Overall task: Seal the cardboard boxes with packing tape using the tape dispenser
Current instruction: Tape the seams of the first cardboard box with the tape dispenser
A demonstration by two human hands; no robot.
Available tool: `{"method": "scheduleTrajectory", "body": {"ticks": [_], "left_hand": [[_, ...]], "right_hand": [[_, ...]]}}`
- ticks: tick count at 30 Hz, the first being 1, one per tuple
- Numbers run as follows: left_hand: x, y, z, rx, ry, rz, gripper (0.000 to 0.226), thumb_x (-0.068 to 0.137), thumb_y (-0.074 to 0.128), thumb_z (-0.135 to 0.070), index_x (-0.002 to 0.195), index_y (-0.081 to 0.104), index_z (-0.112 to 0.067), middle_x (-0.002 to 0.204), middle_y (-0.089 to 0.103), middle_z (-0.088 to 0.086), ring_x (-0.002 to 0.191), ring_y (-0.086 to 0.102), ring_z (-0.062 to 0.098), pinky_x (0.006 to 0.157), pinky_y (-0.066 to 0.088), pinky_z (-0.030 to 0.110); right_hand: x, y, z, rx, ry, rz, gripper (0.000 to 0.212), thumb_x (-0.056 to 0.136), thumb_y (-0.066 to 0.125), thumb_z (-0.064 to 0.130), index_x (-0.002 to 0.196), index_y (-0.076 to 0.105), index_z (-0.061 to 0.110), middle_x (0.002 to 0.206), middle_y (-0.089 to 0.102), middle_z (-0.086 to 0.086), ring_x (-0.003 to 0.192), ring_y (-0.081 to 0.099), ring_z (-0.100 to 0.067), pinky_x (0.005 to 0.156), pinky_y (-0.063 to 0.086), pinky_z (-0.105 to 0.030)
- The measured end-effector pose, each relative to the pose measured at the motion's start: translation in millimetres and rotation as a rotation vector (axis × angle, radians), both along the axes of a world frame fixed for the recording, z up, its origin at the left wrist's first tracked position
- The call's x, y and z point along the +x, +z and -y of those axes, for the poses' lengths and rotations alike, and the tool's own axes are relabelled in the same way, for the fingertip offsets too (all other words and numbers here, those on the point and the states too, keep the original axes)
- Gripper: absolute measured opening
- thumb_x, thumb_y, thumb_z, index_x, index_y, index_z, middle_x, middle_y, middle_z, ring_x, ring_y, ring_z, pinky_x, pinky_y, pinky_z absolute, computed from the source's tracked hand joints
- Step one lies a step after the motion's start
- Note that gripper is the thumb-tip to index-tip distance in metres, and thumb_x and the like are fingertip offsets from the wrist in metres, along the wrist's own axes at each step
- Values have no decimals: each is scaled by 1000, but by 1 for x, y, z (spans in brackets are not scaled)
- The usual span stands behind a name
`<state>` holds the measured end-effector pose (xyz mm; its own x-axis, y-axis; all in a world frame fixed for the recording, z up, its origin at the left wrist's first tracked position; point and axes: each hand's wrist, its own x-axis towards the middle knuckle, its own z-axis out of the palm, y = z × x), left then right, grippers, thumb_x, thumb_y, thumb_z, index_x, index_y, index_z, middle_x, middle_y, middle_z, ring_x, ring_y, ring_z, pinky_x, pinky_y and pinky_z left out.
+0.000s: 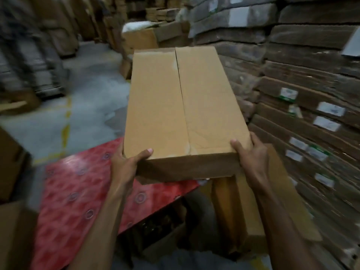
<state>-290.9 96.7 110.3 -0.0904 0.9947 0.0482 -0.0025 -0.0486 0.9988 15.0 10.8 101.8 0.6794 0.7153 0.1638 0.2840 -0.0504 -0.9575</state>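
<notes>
Cardboard box (183, 106), flaps closed but untaped, was grasped at its near corners by left hand (126, 162) and right hand (251, 156); a slack grip could drop it.

red patterned sheet (81, 201) low left; stacked flat cardboard (311, 78) right; grey floor (93, 98); yellow floor line (67, 121)

Both hands (126, 164) (251, 158) grip a closed cardboard box (185, 106).
</notes>
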Motion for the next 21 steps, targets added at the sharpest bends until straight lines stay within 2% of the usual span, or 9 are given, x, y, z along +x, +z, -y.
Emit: {"method": "scheduleTrajectory", "body": {"ticks": [2, 3, 7, 9, 10, 14, 17, 18, 21], "left_hand": [[-44, -10, -3, -14, 86, -21, 74, 61, 93, -26, 129, 64, -29, 116, 73, -4, 102, 70, 20, 82, 59, 43], [-64, -16, -4, -21, 122, -23, 75, 59, 94, -27, 128, 65, -29, 115, 74, -4, 102, 71, 20, 82, 59, 42], [-131, -42, -2, -54, 243, -45, 66, 62, 92, -21, 123, 67, -27, 106, 76, -4, 95, 73, 22, 71, 56, 37], [-156, -56, -2, -80, 275, -70, 66, 62, 93, -24, 123, 67, -26, 107, 76, -4, 96, 72, 21, 76, 58, 38], [-166, -62, -2, -94, 287, -79, 68, 61, 94, -27, 124, 67, -26, 108, 76, -4, 98, 72, 20, 79, 60, 40], [-190, -86, -11, -146, 330, -105, 71, 57, 94, -34, 122, 67, -26, 107, 75, -6, 97, 72, 20, 83, 60, 44], [-188, -99, -20, -187, 311, -89, 67, 61, 94, -26, 122, 67, -22, 107, 75, -4, 98, 71, 20, 86, 59, 48], [-184, -103, -21, -190, 297, -86, 67, 63, 93, -23, 124, 65, -21, 110, 74, -3, 101, 70, 21, 89, 58, 46], [-173, -114, -27, -205, 250, -126, 74, 73, 88, -20, 139, 52, -20, 123, 66, -3, 111, 64, 20, 96, 51, 38]], "right_hand": [[-37, 0, -25, -17, 73, 23, 43, 91, 72, 28, 130, 60, 16, 111, 63, 2, 103, 60, -17, 72, 43, -21], [-53, -3, -37, -39, 106, 25, 43, 91, 72, 28, 130, 61, 14, 110, 62, 2, 104, 59, -17, 76, 42, -22], [-112, -23, -78, -105, 211, 46, 46, 80, 77, 39, 121, 67, 18, 111, 72, -1, 103, 66, -22, 91, 52, -36], [-137, -30, -92, -150, 253, 22, 46, 78, 75, 44, 119, 66, 24, 107, 71, 4, 100, 68, -24, 91, 56, -47], [-148, -34, -98, -175, 271, 14, 44, 81, 75, 40, 121, 65, 24, 105, 68, 6, 100, 67, -24, 91, 56, -49], [-171, -50, -120, -228, 290, 9, 48, 87, 76, 30, 129, 62, 14, 104, 65, 3, 98, 62, -24, 90, 53, -40], [-173, -66, -134, -292, 299, -18, 45, 86, 77, 30, 126, 64, 13, 106, 68, -2, 100, 66, -30, 87, 56, -45], [-171, -72, -139, -311, 305, -14, 44, 87, 76, 29, 126, 63, 13, 108, 69, -3, 100, 65, -29, 88, 56, -46], [-163, -79, -150, -325, 338, 34, 41, 90, 72, 32, 125, 64, 14, 113, 70, -2, 108, 64, -27, 89, 50, -36]]}}
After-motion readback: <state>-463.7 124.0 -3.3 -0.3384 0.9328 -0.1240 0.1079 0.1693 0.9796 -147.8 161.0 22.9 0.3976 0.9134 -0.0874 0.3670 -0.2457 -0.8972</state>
